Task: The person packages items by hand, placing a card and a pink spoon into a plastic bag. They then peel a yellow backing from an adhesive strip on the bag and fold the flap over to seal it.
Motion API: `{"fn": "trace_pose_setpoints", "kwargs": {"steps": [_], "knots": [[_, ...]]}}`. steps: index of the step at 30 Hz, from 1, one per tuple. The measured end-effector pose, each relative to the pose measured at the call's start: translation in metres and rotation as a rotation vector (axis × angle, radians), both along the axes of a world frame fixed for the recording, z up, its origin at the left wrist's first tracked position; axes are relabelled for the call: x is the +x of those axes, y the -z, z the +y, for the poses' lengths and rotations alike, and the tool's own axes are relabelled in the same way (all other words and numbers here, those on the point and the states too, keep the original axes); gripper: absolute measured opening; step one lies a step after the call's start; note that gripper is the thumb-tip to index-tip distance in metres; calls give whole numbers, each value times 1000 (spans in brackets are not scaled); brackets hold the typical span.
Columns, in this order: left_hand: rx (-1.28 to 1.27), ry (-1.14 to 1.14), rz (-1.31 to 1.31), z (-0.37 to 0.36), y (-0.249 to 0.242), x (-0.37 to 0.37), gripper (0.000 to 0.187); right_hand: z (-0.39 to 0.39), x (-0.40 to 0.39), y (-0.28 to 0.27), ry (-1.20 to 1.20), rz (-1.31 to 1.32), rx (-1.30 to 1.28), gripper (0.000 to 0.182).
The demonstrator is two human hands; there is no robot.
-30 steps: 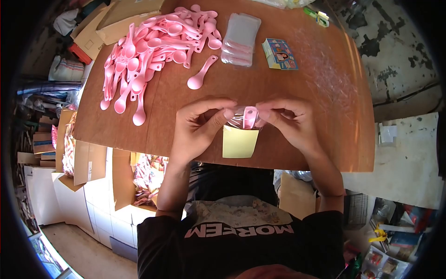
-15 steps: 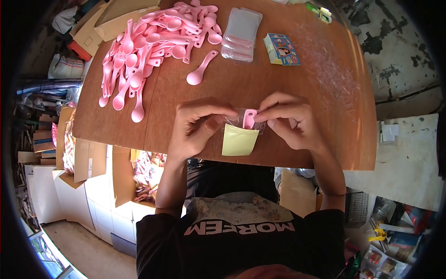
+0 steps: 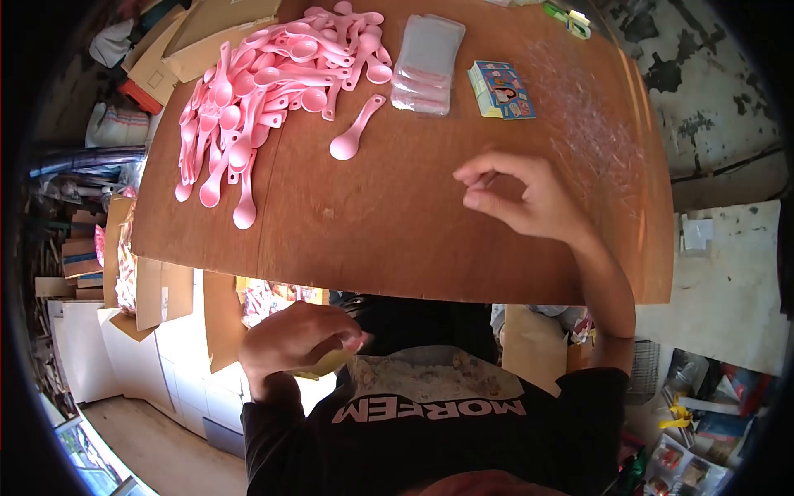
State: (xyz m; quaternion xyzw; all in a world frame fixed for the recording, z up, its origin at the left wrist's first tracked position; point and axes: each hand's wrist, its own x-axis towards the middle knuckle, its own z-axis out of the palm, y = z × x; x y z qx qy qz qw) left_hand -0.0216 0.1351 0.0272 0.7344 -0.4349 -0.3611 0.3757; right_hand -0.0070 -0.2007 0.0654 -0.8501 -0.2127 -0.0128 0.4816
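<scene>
My left hand (image 3: 298, 337) is closed on a packaged pink spoon, low and left, below the table's front edge. A bit of pink (image 3: 356, 341) shows at the fingertips, and a yellow card (image 3: 328, 362) shows under the hand; most of the package is hidden. My right hand (image 3: 521, 194) hovers over the right half of the table, thumb and fingers apart, holding nothing. Nearest to it is a stack of printed cards (image 3: 504, 91). A single pink spoon (image 3: 357, 130) lies apart from a heap of pink spoons (image 3: 273, 78). Clear plastic bags (image 3: 428, 62) lie stacked beside the heap.
Thin clear plastic strips (image 3: 591, 124) are scattered on the table's (image 3: 372, 240) right side. A green object (image 3: 569, 18) lies at the far edge. Below the front edge on the left, an open cardboard box (image 3: 222, 318) holds colourful packets. Another cardboard box (image 3: 161, 289) stands further left.
My left hand has carried the packaged spoon down and left, off the table toward the box. My right hand has let go of the package and moved slightly up and right.
</scene>
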Motion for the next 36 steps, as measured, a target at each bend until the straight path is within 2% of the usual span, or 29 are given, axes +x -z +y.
{"fn": "trace_pose_setpoints", "kwargs": {"steps": [2, 3, 4, 5, 6, 8, 9, 11, 13, 16, 21, 22, 24, 26, 28, 32, 34, 36], "knots": [[271, -239, -109, 23, 58, -4, 23, -8, 26, 5, 30, -23, -31, 17], [507, -320, -112, 38, 89, 1, 26, -11, 41, 8, 99, -53, -91, 13], [483, -443, -292, 65, 132, 1, 33, -13, 55, 12, 168, -83, -149, 10], [541, -525, -371, 80, 150, 2, 36, -13, 70, 14, 164, -87, -145, 10], [723, -538, -410, 98, 176, 6, 33, -13, 85, 16, 227, -159, -223, 10], [920, -550, -465, 111, 189, 3, 25, -14, 120, 24, 292, -237, -297, 10], [920, -552, -470, 111, 188, 5, 25, -16, 139, 32, 348, -309, -380, 12], [635, -545, -294, 107, 185, 2, 23, -20, 160, 40, 399, -378, -464, 14], [511, -453, -49, 79, 150, 2, 20, -17, 173, 41, 503, -115, -634, 15], [219, -300, 187, 52, 104, -9, 15, -10, 178, 37, 577, -66, -624, 11], [-198, 96, 270, 25, 31, -5, 9, -5, 164, 36, 592, -224, -569, 13], [-200, 95, 271, 21, 27, -1, 9, -5, 162, 37, 577, -269, -520, 11], [-478, 64, 276, 12, 22, 8, 12, -5, 157, 36, 573, -285, -527, 11], [-563, -30, 300, 2, 21, 15, 13, -8, 155, 36, 580, -302, -536, 10], [-593, -186, 273, -13, 14, 15, 14, -11, 156, 39, 552, -345, -561, 11], [-563, -289, 99, -41, 3, 18, 18, -7, 148, 38, 512, -283, -569, 12], [-607, -517, 165, -53, -1, 16, 22, -8, 147, 52, 387, -532, -480, 11], [-587, -521, 173, -58, 2, 21, 26, 4, 129, 41, 392, -499, -545, 10]]}}
